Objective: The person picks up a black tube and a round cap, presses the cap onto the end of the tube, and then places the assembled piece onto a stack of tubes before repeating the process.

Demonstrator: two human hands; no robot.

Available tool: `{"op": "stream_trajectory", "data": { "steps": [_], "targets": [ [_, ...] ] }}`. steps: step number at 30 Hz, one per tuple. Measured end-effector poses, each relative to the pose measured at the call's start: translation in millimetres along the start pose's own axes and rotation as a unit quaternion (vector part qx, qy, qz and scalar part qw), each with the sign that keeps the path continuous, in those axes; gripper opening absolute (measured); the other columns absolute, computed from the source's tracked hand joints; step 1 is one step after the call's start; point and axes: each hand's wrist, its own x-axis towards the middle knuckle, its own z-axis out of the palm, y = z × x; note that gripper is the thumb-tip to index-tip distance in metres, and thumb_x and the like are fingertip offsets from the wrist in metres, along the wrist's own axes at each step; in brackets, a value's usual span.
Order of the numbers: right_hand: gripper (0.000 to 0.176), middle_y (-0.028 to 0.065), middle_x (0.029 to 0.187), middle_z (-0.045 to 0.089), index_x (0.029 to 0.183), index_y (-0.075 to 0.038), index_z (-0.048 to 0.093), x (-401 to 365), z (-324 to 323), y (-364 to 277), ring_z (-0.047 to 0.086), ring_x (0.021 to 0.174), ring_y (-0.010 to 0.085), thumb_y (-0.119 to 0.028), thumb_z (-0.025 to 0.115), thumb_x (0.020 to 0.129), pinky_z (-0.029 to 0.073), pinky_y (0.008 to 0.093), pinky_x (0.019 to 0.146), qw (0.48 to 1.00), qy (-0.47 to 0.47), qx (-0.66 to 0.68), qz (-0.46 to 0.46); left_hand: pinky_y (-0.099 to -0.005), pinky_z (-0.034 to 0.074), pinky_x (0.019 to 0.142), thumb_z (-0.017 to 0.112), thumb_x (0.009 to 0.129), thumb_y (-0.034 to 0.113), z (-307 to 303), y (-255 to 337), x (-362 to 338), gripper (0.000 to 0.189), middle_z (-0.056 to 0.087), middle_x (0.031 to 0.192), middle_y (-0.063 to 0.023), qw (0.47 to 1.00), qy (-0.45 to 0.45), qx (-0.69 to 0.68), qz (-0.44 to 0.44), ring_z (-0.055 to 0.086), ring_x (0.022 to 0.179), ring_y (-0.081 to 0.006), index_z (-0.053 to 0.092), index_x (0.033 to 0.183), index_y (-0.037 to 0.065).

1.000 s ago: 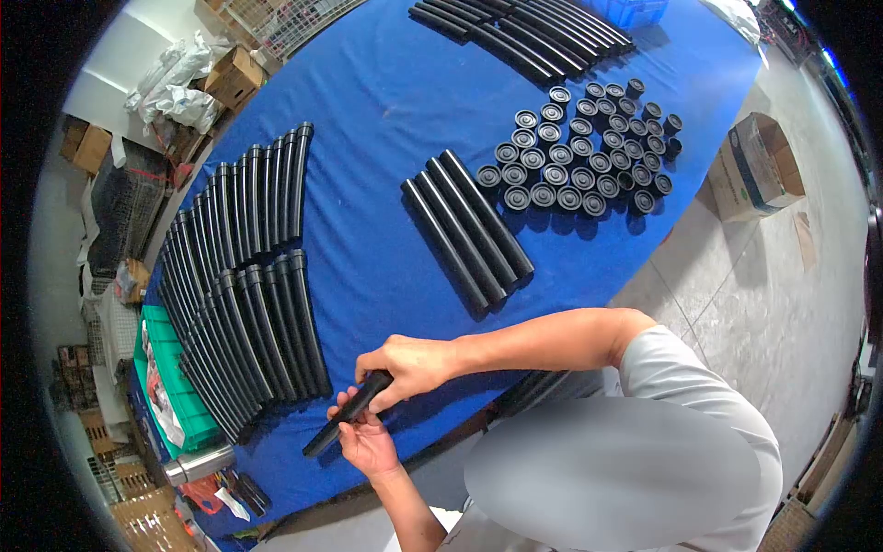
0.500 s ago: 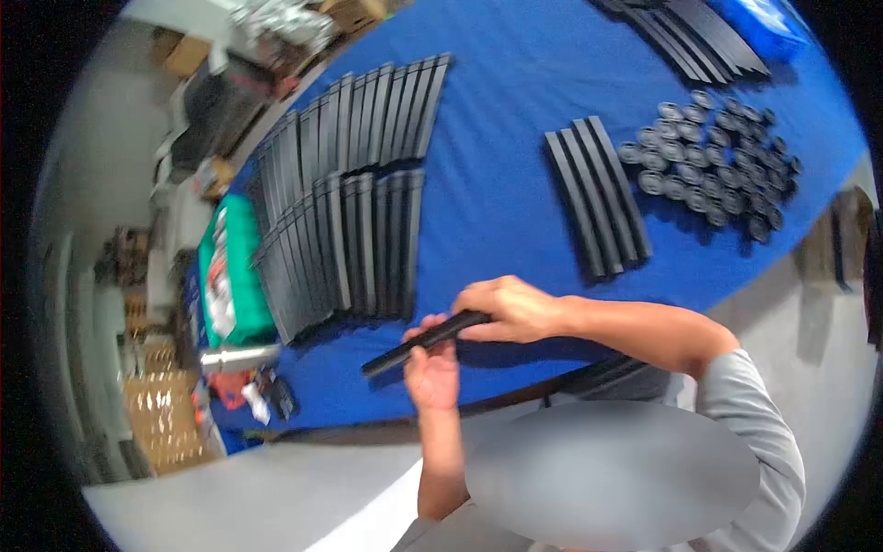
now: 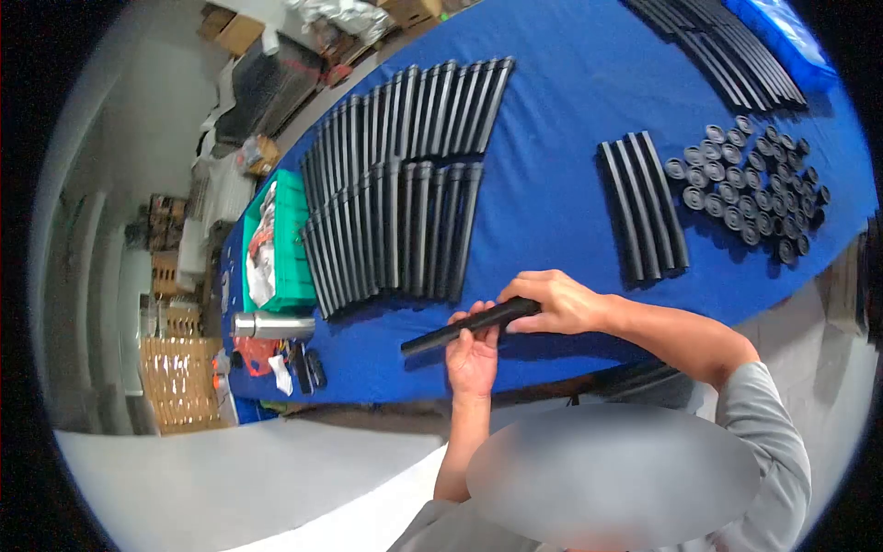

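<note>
A black tube (image 3: 432, 342) is held at a slant in both hands near the front edge of the blue-covered table. My left hand (image 3: 474, 361) has its fingers wrapped round the middle of it from below. Around its right end, my right hand (image 3: 556, 304) is closed from above. Lined up on the left are two overlapping rows of capped black tubes (image 3: 405, 212). Several more tubes (image 3: 644, 207) lie side by side to the right of my hands, next to a cluster of round black caps (image 3: 736, 189).
At the back right are more black tubes (image 3: 727, 55) and a blue tray (image 3: 791, 41). On the left stand a green crate (image 3: 292, 241) and a silver bottle (image 3: 274, 326), with small dark items (image 3: 308, 368) below them. The table's edge (image 3: 405, 401) runs close to my left forearm.
The view has shifted, so the table's contents and both hands appear farther right. Both hands still hold the tube, and the cap end by my right hand shows more clearly.
</note>
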Motion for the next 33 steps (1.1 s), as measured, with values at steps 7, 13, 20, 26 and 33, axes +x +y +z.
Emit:
{"op": "stream_trajectory", "data": {
  "steps": [7, 13, 20, 26, 33],
  "targets": [
    [0.032, 0.0175, 0.087, 0.07, 0.112, -0.001, 0.068, -1.6, 8.0, 15.9, 0.072, 0.081, 0.0302, -0.023, 0.076, 0.089, 0.055, 0.0421, 0.074, 0.998, 0.049, 0.016, -0.048, -0.052, 0.04, 0.123, 0.066, 0.101, 0.011, 0.7, 0.6, 1.7, 0.03, 0.056, 0.146, -0.025, 1.0, -0.004, 0.018, 0.009, 0.049, 0.142, -0.0391, 0.062, 0.128, 0.0],
    [0.032, 0.0185, 0.093, 0.068, 0.111, -0.001, 0.067, -1.9, -3.6, 3.3, 0.069, 0.085, 0.0336, -0.022, 0.076, 0.089, 0.053, 0.0435, 0.075, 0.997, 0.0, 0.068, 0.046, -0.0546, 0.041, 0.121, 0.068, 0.099, 0.008, 0.2, -1.3, 0.9, 0.03, 0.057, 0.144, -0.0253, 1.0, 0.007, -0.006, -0.002, 0.049, 0.141, -0.0405, 0.062, 0.128, 0.002],
    [0.031, 0.014, 0.087, 0.067, 0.111, 0.0, 0.067, 5.4, -10.2, -10.0, 0.07, 0.08, 0.0241, -0.019, 0.079, 0.089, 0.054, 0.0396, 0.071, 0.962, -0.055, 0.165, 0.211, -0.0533, 0.042, 0.121, 0.067, 0.099, 0.009, 4.1, -2.4, 1.5, 0.032, 0.058, 0.144, -0.025, 1.0, -0.011, -0.004, 0.003, 0.05, 0.141, -0.04, 0.062, 0.129, 0.002],
    [0.033, 0.0118, 0.079, 0.071, 0.111, 0.002, 0.065, 5.9, 3.4, 10.5, 0.07, 0.065, 0.0172, -0.02, 0.079, 0.09, 0.055, 0.0343, 0.061, 0.997, 0.053, 0.049, -0.026, -0.0482, 0.049, 0.115, 0.072, 0.096, 0.01, 11.5, -3.8, 1.7, 0.033, 0.059, 0.143, -0.021, 0.999, 0.037, 0.012, 0.004, 0.051, 0.141, -0.0365, 0.061, 0.127, 0.007],
    [0.02, 0.0033, 0.08, 0.067, 0.105, 0.004, 0.071, 8.6, -6.0, -0.2, 0.063, 0.069, 0.01, -0.012, 0.075, 0.093, 0.054, 0.0264, 0.063, 0.926, 0.026, 0.312, 0.213, -0.0514, 0.049, 0.115, 0.069, 0.099, 0.015, 14.2, 0.4, -0.5, 0.042, 0.057, 0.146, -0.0229, 0.998, 0.015, 0.058, -0.019, 0.055, 0.136, -0.0385, 0.055, 0.137, 0.004]
  ]
}}
